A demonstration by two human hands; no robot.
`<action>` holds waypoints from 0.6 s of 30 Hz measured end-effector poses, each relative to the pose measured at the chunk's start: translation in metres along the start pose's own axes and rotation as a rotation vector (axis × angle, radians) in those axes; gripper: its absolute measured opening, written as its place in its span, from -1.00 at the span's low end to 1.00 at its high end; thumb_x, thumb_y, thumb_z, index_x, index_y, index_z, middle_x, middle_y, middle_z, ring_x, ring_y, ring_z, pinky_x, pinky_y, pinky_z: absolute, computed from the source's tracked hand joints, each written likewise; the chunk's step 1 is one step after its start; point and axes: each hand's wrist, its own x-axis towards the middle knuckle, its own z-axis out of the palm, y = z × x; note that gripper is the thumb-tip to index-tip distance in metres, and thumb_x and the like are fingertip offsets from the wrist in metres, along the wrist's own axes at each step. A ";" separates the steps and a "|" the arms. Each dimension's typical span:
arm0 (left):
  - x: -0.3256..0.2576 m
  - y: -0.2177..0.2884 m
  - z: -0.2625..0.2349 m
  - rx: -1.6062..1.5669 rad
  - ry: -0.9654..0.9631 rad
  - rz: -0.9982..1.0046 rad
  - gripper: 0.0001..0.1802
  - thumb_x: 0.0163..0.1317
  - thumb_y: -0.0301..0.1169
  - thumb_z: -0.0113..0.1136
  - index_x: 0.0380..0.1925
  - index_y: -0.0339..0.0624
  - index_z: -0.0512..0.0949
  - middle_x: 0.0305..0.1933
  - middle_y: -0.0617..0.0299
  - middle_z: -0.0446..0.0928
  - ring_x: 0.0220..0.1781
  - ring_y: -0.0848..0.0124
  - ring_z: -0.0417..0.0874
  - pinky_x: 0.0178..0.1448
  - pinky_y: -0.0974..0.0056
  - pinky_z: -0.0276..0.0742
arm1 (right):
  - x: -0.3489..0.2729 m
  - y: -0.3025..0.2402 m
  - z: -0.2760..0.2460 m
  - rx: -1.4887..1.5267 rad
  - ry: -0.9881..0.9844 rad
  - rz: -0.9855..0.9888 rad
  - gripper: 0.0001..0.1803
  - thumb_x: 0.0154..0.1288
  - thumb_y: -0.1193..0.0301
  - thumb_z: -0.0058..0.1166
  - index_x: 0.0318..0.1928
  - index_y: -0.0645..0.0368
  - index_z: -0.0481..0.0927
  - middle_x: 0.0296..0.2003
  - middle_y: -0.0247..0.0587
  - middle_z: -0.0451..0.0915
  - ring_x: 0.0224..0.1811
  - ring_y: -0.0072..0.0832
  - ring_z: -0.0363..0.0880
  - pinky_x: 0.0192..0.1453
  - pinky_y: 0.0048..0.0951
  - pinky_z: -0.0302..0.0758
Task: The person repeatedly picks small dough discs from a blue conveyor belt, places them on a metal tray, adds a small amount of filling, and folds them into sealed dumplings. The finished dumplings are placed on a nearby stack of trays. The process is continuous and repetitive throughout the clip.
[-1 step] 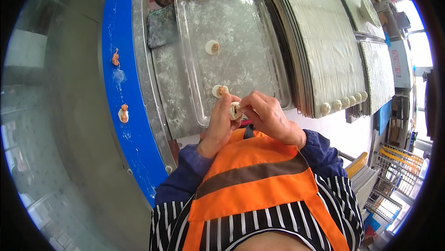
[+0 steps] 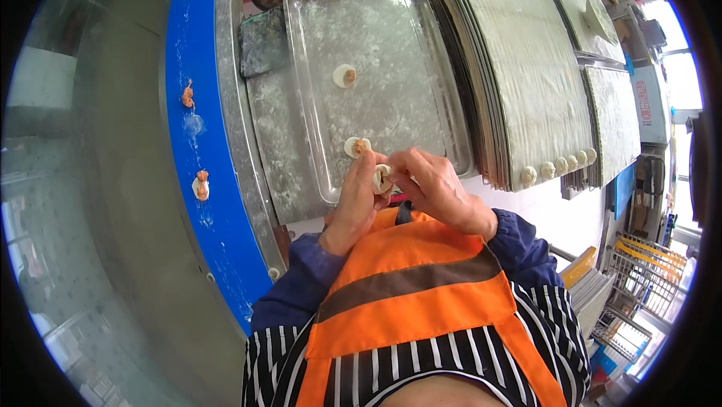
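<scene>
Nothing has shifted since the earlier frame: both hands remain together over the near edge of the tray, the same dumpling between them. Nearest the viewer is an orange apron (image 2: pixel 410 294) over a striped shirt with dark blue sleeves. Left hand (image 2: pixel 359 200) and right hand (image 2: pixel 436 185) meet fingertip to fingertip, pinched closed on a small pale dumpling (image 2: pixel 382 177); its open side appears to show filling, though the view is too small to confirm. Just beyond the left hand's fingers, a round wrapper with a dab of filling (image 2: pixel 357 147) lies on the floured metal tray (image 2: pixel 421 53). Farther up the tray sits a second filled wrapper (image 2: pixel 344 75), well apart from the first. Left of the tray, on the table, runs a blue belt (image 2: pixel 192 53) carrying two wrappers with orange filling (image 2: pixel 200 183) (image 2: pixel 187 95). Right of the tray, stacked ribbed trays (image 2: pixel 519 76) overlap; a row of finished dumplings (image 2: pixel 560 165) lines the near edge of one.
</scene>
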 end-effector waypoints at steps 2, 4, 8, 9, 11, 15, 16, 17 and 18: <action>0.002 0.000 0.000 -0.031 0.002 -0.016 -0.49 0.54 0.05 -0.28 -0.21 -0.12 0.49 -0.46 0.38 0.43 -0.58 0.65 0.34 -0.58 0.53 0.20 | 0.002 0.000 -0.001 0.014 -0.033 -0.013 -0.80 0.12 0.68 0.18 -0.23 0.24 0.55 -0.44 -0.12 0.52 -0.39 -0.17 0.57 -0.36 -0.29 0.50; 0.001 0.001 0.001 -0.090 -0.007 -0.058 -0.50 0.53 0.05 -0.26 -0.23 -0.12 0.48 -0.49 0.38 0.41 -0.60 0.65 0.33 -0.62 0.53 0.16 | -0.004 0.009 0.002 -0.035 -0.063 -0.101 -0.77 0.10 0.68 0.19 -0.21 0.23 0.53 -0.45 -0.13 0.51 -0.40 -0.17 0.56 -0.36 -0.29 0.50; 0.009 0.017 -0.001 -0.196 0.016 -0.204 -0.51 0.51 0.08 -0.22 -0.25 -0.10 0.45 -0.52 0.38 0.39 -0.63 0.65 0.32 -0.68 0.53 0.11 | 0.011 0.008 -0.004 -0.101 -0.064 -0.244 -0.71 0.05 0.66 0.22 -0.18 0.23 0.50 -0.46 -0.16 0.49 -0.44 -0.19 0.54 -0.37 -0.27 0.49; 0.009 0.018 -0.001 -0.205 0.037 -0.236 -0.51 0.51 0.08 -0.21 -0.25 -0.10 0.45 -0.52 0.38 0.39 -0.64 0.65 0.32 -0.69 0.53 0.11 | 0.014 0.004 -0.006 -0.134 -0.074 -0.251 -0.70 0.03 0.66 0.23 -0.18 0.23 0.50 -0.46 -0.17 0.48 -0.44 -0.19 0.54 -0.38 -0.27 0.49; 0.010 0.023 0.002 -0.220 0.015 -0.240 -0.52 0.51 0.09 -0.21 -0.24 -0.09 0.45 -0.52 0.39 0.38 -0.64 0.65 0.32 -0.68 0.53 0.12 | 0.017 0.003 -0.006 -0.160 -0.067 -0.283 -0.69 0.02 0.66 0.23 -0.18 0.23 0.50 -0.46 -0.18 0.47 -0.45 -0.20 0.54 -0.39 -0.27 0.49; 0.011 0.034 0.006 -0.188 0.028 -0.294 -0.50 0.50 0.12 -0.23 -0.22 -0.07 0.44 -0.51 0.41 0.37 -0.63 0.66 0.33 -0.68 0.54 0.12 | 0.024 -0.002 -0.008 -0.155 -0.086 -0.208 -0.73 -0.01 0.64 0.19 -0.25 0.19 0.49 -0.43 -0.17 0.45 -0.39 -0.18 0.54 -0.33 -0.26 0.51; 0.012 0.036 0.006 -0.171 0.024 -0.282 -0.49 0.50 0.13 -0.24 -0.23 -0.07 0.43 -0.50 0.41 0.37 -0.62 0.66 0.33 -0.69 0.54 0.13 | 0.025 -0.003 -0.009 -0.158 -0.112 -0.146 -0.75 -0.02 0.62 0.17 -0.28 0.18 0.48 -0.41 -0.16 0.45 -0.36 -0.17 0.54 -0.29 -0.25 0.51; 0.012 0.035 0.007 -0.153 0.019 -0.267 -0.48 0.49 0.14 -0.25 -0.23 -0.07 0.43 -0.50 0.41 0.36 -0.62 0.66 0.34 -0.69 0.54 0.14 | 0.025 -0.003 -0.010 -0.134 -0.102 -0.194 -0.75 -0.02 0.62 0.16 -0.27 0.19 0.48 -0.41 -0.16 0.45 -0.37 -0.17 0.54 -0.30 -0.25 0.51; 0.011 0.034 0.008 -0.135 0.014 -0.252 -0.47 0.49 0.16 -0.26 -0.23 -0.07 0.43 -0.49 0.42 0.36 -0.61 0.66 0.34 -0.69 0.54 0.14 | 0.026 -0.001 -0.010 -0.108 -0.092 -0.242 -0.74 -0.02 0.63 0.15 -0.25 0.20 0.48 -0.41 -0.16 0.46 -0.37 -0.17 0.54 -0.31 -0.24 0.51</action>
